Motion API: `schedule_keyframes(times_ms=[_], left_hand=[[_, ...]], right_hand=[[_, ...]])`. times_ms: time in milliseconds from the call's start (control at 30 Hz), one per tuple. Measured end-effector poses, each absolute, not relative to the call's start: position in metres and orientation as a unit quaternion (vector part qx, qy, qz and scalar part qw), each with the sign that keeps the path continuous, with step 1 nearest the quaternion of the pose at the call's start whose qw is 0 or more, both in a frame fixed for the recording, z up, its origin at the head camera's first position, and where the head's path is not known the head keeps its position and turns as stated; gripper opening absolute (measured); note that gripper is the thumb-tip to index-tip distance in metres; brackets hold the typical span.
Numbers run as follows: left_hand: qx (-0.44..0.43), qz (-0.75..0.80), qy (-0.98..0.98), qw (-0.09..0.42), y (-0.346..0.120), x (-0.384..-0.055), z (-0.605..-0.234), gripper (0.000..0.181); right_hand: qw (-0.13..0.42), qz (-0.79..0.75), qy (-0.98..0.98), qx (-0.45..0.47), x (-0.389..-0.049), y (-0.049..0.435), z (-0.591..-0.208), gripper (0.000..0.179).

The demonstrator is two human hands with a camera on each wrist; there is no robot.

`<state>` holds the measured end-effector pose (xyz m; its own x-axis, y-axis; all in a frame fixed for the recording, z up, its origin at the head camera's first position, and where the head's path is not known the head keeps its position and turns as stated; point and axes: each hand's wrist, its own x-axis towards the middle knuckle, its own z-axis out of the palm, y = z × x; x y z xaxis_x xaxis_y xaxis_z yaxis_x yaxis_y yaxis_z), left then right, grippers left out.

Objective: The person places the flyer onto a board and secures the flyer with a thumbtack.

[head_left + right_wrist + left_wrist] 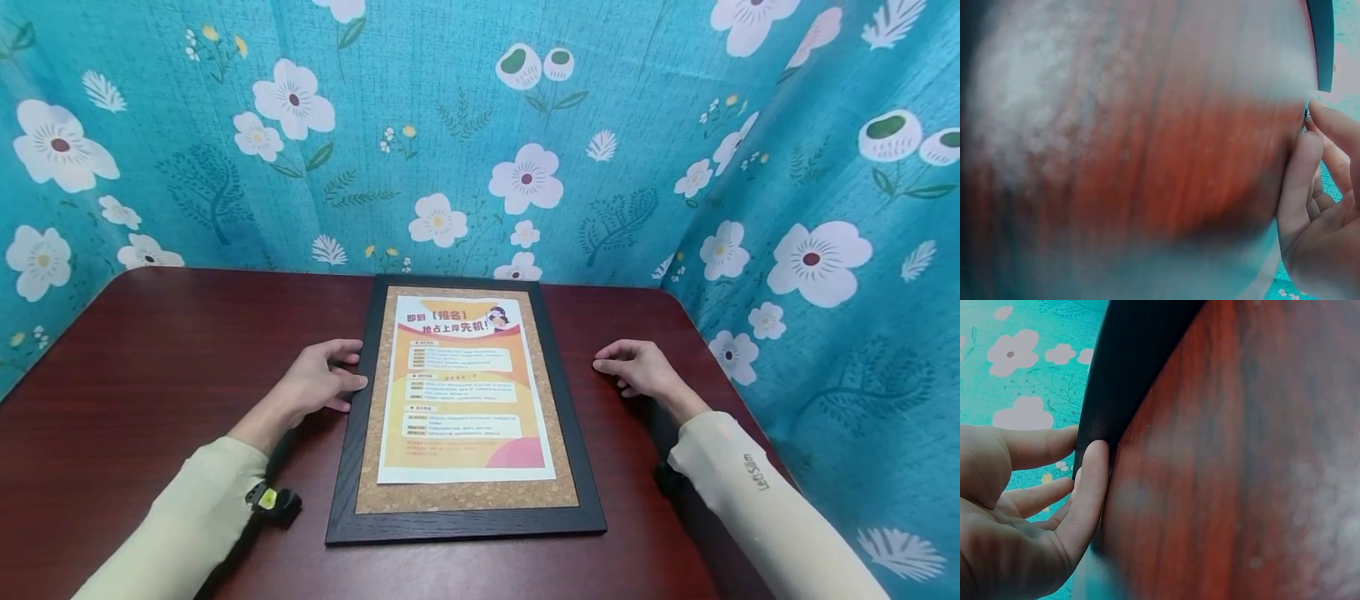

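Note:
A cork board (480, 497) in a black wooden frame (465, 527) lies on the table. On the cork is a printed sheet (457, 400) in orange, yellow and white with several text boxes. My left hand (318, 379) rests against the frame's left side; in the left wrist view its fairly straight fingertips meet the frame edge (1129, 356). To the right of the board, apart from it, my right hand (636, 368) hovers low with thumb and index finger together. Between those fingertips shows a tiny dark, shiny piece (1307, 114), mostly hidden; I cannot tell its kind.
The dark red wooden table (187, 358) reaches back to a turquoise flowered curtain (420, 125), which also hangs close along the right side. The board's far edge lies near the table's back edge. A black wrist camera (277, 505) sits on the left sleeve.

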<state>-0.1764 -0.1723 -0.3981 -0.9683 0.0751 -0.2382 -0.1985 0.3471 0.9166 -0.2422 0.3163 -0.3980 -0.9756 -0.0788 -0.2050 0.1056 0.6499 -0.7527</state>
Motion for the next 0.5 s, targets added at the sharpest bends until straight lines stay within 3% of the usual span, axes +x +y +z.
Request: schedule_keyframes(times_ms=[500], left_hand=[[-0.034,0.572,0.81,0.123,-0.1737,-0.1771,-0.3999,0.065]], right_hand=[[0.098,-0.407,0.908,0.013,-0.2455,0.316,-0.4031,0.026]])
